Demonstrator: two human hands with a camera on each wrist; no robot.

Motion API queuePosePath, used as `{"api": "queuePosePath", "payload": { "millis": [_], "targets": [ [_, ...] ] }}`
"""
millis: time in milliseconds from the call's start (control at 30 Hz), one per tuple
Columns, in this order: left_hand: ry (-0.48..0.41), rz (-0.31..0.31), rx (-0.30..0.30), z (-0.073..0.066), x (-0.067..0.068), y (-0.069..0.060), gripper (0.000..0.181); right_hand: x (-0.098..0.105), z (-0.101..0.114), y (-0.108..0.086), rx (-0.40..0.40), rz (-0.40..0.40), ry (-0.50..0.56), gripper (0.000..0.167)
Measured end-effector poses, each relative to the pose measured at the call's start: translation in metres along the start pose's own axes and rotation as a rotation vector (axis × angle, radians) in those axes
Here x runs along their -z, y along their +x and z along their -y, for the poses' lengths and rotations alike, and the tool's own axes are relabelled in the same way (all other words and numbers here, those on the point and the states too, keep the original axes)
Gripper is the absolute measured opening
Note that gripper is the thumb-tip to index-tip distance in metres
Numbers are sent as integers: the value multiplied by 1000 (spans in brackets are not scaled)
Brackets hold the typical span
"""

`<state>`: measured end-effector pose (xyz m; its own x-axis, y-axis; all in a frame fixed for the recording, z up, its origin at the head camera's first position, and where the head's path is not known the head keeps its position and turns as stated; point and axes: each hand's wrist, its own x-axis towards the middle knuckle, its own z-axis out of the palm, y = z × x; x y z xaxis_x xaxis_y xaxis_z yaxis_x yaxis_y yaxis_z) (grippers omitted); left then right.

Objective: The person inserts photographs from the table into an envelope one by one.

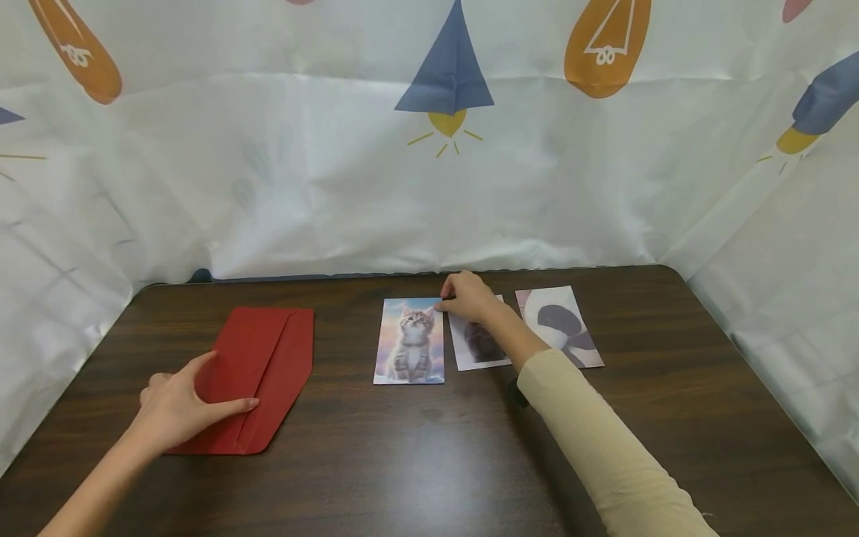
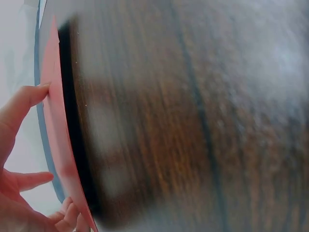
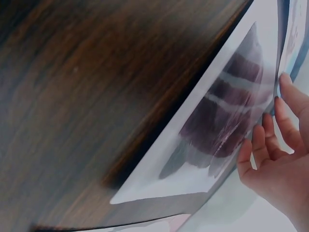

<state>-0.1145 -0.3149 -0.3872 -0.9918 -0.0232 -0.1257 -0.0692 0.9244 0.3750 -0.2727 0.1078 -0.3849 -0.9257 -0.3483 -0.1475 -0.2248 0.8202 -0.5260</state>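
Note:
On the left lies a red envelope (image 1: 241, 350) with its flap side up. My left hand (image 1: 176, 406) rests on it, thumb and fingers spread; in the left wrist view the thumb touches the envelope (image 2: 60, 121). My right hand (image 1: 473, 298) reaches to the upper right corner of a kitten picture card (image 1: 411, 350), with fingertips at that corner. Under the right wrist lies a second card with a dark picture (image 1: 479, 343), partly covered. In the right wrist view the right hand's fingers (image 3: 260, 145) are bent beside this dark card (image 3: 227, 106).
A third card with a white and dark picture (image 1: 560, 324) lies to the right of the other two. The brown wooden table (image 1: 403, 477) ends at a white patterned curtain (image 1: 335, 186) along the back and sides.

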Motion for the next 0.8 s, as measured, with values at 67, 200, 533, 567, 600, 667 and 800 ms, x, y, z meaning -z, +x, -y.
{"api": "queuePosePath", "payload": {
  "millis": [67, 200, 533, 567, 600, 667, 800],
  "targets": [
    [18, -15, -19, 0, -1, 0, 109, 0, 1, 0, 0, -10, 8, 26],
    [61, -41, -42, -1, -2, 1, 109, 1, 3, 0, 19, -26, 27, 21],
    [102, -43, -53, -2, 1, 1, 110, 1, 5, 0, 18, -48, 123, 15],
    [101, -46, -58, -2, 1, 1, 109, 0, 5, 1, 17, -51, 130, 14],
    [101, -51, -63, -3, 1, 1, 109, 0, 4, 1, 14, -53, 137, 14],
    [102, -60, -72, -3, 2, 1, 107, 0, 3, 1, 13, -59, 153, 13],
    [106, -68, -73, -4, 1, 1, 105, 1, 3, 0, 21, -65, 192, 11]
  ]
}}
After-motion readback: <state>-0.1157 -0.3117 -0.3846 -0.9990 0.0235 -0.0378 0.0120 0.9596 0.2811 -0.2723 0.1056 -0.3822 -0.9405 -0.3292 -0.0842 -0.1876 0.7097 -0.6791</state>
